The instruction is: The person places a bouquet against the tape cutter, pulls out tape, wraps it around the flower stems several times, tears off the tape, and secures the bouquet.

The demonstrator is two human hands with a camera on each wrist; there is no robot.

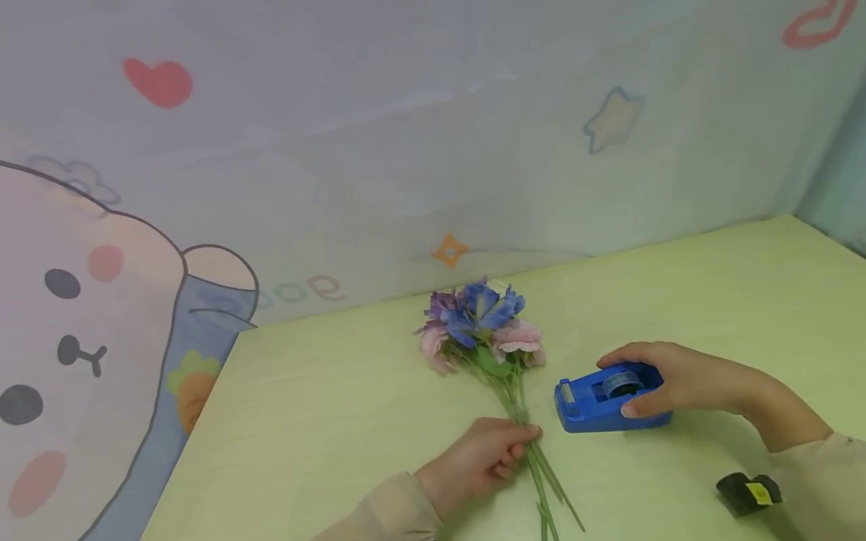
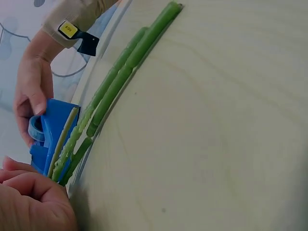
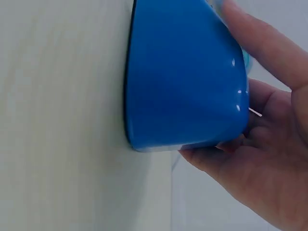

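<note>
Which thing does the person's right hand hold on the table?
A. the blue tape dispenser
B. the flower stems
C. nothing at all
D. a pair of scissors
A: the right hand grips the blue tape dispenser, while the left hand holds the flower stems.

Narrow gap between stems [image 1: 521, 406] and dispenser [image 1: 595, 409]

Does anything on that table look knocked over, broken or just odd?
Nothing stands out. The flower bunch lies flat on the table, stems gripped by the left hand. The blue tape dispenser sits upright under the right hand.
</note>
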